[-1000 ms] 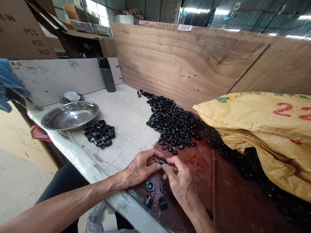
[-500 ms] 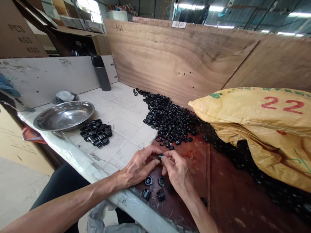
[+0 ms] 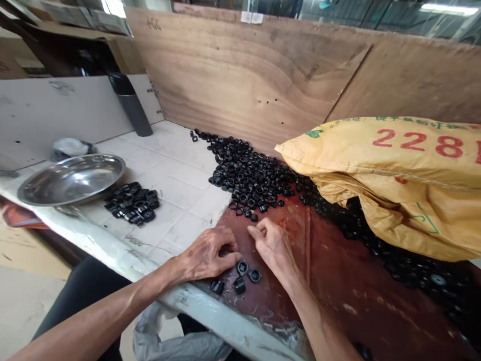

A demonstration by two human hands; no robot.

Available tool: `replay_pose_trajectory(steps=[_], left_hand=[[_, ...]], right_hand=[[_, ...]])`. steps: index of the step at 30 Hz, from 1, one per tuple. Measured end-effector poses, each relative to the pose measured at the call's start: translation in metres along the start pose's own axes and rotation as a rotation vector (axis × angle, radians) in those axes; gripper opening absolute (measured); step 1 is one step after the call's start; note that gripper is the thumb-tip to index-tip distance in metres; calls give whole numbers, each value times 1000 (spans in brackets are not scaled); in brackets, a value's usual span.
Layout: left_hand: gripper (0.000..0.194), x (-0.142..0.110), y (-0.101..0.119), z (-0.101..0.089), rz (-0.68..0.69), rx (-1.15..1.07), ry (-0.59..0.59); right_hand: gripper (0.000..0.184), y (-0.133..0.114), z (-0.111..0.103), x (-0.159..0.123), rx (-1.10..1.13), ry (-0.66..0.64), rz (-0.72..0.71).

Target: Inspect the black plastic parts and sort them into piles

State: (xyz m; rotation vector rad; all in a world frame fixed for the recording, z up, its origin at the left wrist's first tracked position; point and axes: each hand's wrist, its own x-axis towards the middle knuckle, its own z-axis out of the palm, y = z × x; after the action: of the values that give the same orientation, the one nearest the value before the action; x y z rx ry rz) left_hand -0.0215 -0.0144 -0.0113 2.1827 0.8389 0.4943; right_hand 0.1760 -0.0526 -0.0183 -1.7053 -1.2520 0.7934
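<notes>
My left hand [image 3: 212,253] rests at the table's near edge, thumb and curled fingers apart. Its thumb tip is beside a round black plastic cap [image 3: 242,266], seemingly without gripping it. Just right of that lies a second cap [image 3: 254,275], face up. Two black cylindrical parts, a nearer one [image 3: 239,286] and a left one [image 3: 217,287], lie on their sides below. Over the red-brown board, my right hand [image 3: 273,245] is loosely curled, its tips short of the heap of black plastic rings [image 3: 255,175]. Nothing shows in it.
A steel bowl [image 3: 75,180] stands on the left beside a small pile of black parts [image 3: 133,203]. Behind are a dark flask [image 3: 131,105] and a plywood wall [image 3: 225,75]. A yellow sack [image 3: 394,185] lies right, with more black parts [image 3: 394,265] along it.
My hands have parted, and the small black part pinched between them no longer shows there. The right hand now points toward the heap. The view has shifted right and down.
</notes>
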Motion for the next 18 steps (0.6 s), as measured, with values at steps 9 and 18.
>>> replay_pose_trajectory(steps=[9, 18], left_hand=[[26, 41, -19, 2, -119, 59, 258], [10, 43, -30, 10, 0, 213, 293]], right_hand=[[26, 19, 3, 18, -396, 55, -395], [10, 19, -2, 15, -355, 97, -312]])
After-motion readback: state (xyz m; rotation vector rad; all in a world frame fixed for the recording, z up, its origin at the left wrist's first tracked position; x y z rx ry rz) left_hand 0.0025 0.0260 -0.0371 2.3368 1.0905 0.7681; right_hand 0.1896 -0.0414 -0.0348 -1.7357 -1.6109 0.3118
